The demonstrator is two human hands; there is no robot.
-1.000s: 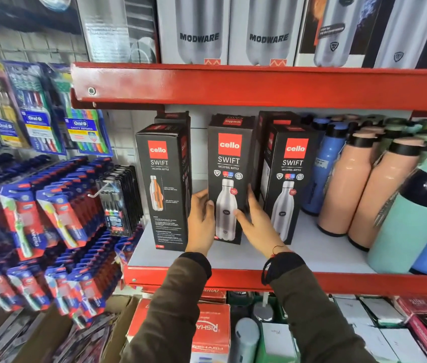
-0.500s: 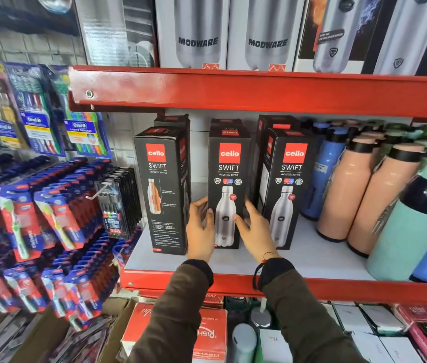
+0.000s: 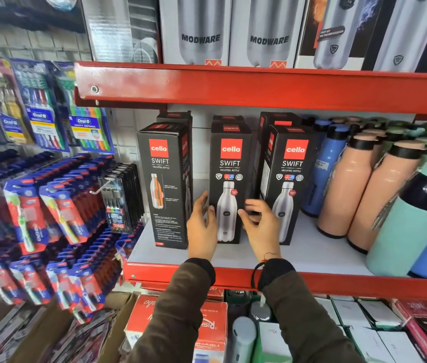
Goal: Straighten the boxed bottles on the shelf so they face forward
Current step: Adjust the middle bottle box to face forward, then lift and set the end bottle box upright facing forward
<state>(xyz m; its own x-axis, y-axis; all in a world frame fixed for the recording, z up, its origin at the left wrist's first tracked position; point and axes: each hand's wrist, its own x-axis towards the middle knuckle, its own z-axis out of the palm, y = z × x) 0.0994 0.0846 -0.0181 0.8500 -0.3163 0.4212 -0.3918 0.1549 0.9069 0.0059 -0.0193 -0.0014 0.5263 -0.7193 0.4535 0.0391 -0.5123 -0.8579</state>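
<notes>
Red shop shelf [image 3: 233, 255]: at twelve o'clock, the middle box [image 3: 229, 179] now faces forward; left hand [image 3: 203, 231] and right hand [image 3: 260, 226] have loosened, fingers spread beside it.

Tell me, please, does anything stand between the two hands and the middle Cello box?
Nothing visible does. The left hand and right hand flank the middle Cello box, fingers loosely open beside its lower sides; neighbouring boxes stand clear.
</notes>
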